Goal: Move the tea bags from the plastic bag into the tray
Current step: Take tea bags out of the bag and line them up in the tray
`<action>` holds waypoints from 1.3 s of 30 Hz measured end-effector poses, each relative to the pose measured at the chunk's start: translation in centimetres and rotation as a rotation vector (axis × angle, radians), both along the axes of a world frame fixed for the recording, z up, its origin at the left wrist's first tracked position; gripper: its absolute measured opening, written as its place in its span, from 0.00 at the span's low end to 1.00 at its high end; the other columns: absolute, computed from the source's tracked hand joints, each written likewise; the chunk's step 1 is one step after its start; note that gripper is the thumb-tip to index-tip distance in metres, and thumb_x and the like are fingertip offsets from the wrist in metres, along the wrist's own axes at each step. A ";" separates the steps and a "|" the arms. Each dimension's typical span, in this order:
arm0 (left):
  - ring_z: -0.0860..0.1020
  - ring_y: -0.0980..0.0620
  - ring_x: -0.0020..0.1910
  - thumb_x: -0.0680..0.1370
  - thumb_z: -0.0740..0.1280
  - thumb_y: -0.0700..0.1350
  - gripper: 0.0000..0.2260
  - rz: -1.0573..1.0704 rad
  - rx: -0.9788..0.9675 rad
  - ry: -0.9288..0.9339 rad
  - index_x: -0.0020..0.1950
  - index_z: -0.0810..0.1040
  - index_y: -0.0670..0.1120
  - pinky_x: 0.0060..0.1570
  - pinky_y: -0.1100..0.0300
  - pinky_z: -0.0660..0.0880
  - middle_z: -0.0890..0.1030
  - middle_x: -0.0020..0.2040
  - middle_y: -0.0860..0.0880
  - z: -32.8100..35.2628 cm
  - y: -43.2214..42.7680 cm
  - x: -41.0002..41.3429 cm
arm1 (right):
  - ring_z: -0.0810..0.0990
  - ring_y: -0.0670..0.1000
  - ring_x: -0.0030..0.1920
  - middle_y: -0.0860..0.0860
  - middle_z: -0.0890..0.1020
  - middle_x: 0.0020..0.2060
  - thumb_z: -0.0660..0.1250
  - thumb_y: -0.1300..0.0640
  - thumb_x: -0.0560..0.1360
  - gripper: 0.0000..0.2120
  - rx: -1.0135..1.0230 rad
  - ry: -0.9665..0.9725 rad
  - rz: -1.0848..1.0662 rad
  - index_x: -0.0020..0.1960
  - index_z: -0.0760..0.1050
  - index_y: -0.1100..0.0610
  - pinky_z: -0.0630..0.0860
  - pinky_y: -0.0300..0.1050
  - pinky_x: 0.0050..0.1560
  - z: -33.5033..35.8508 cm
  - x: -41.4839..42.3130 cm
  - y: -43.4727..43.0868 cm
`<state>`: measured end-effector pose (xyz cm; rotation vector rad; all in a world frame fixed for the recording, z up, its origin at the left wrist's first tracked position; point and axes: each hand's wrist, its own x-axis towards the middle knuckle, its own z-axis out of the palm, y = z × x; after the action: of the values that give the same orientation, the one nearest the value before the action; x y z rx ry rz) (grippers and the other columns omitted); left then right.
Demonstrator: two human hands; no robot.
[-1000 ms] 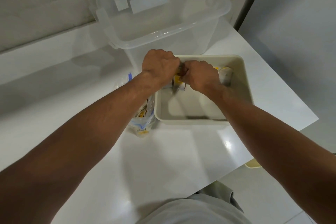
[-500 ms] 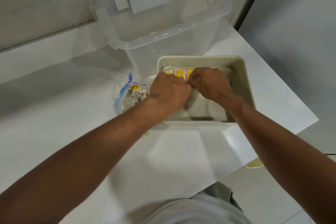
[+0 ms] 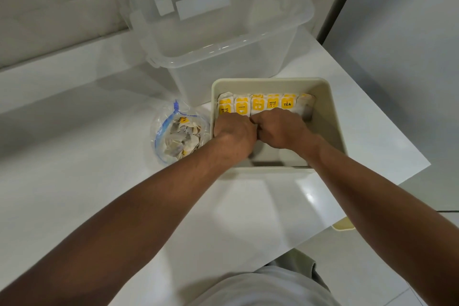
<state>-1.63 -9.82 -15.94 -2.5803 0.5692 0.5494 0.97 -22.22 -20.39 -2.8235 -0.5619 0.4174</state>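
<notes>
The fingers of the left hand (image 3: 234,134) and the right hand (image 3: 278,128) curl downward, knuckles up, with the two fists touching side by side. Their tips are hidden, so we cannot tell whether they pinch anything or only press. They meet the lower edge of a row of tea bags (image 3: 258,104) standing upright along the far wall of the beige tray (image 3: 331,122). On the yellow tags we read "RELAX" on two bags and "TEA" on another; the other tags' print is too small for us to read. Just left of the tray lies the plastic bag (image 3: 178,135), open at its blue zip strip, with more paper-wrapped tea bags heaped inside. Behind the tray stands a clear storage bin (image 3: 218,40) bearing two white labels on which we can read nothing. All of it rests on a glossy white table (image 3: 99,181).
</notes>
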 end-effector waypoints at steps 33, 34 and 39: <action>0.80 0.65 0.40 0.74 0.76 0.47 0.14 0.443 -1.102 0.167 0.57 0.82 0.60 0.38 0.68 0.73 0.83 0.48 0.59 5.5 11.1 0.5 | 0.82 0.47 0.35 0.45 0.83 0.38 0.71 0.50 0.75 0.10 0.517 0.214 -0.163 0.56 0.80 0.48 0.75 0.39 0.39 2.7 0.5 -0.3; 0.81 0.62 0.40 0.73 0.76 0.46 0.14 0.475 -1.137 0.172 0.56 0.82 0.61 0.37 0.66 0.74 0.83 0.47 0.59 5.4 11.6 0.4 | 0.83 0.48 0.36 0.45 0.83 0.38 0.71 0.50 0.75 0.10 0.531 0.222 -0.164 0.56 0.80 0.48 0.75 0.39 0.39 2.9 0.4 -0.2; 0.83 0.55 0.43 0.73 0.76 0.43 0.15 0.559 -1.217 0.187 0.55 0.83 0.60 0.49 0.54 0.81 0.84 0.49 0.56 4.6 13.2 -0.7 | 0.82 0.47 0.36 0.44 0.82 0.37 0.72 0.51 0.75 0.10 0.556 0.218 -0.141 0.55 0.80 0.48 0.73 0.38 0.38 3.7 -0.2 1.0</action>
<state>-2.30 3.42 -11.30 -3.9320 0.2226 0.7834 0.75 -21.25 -16.65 -2.2348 -0.3601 0.4519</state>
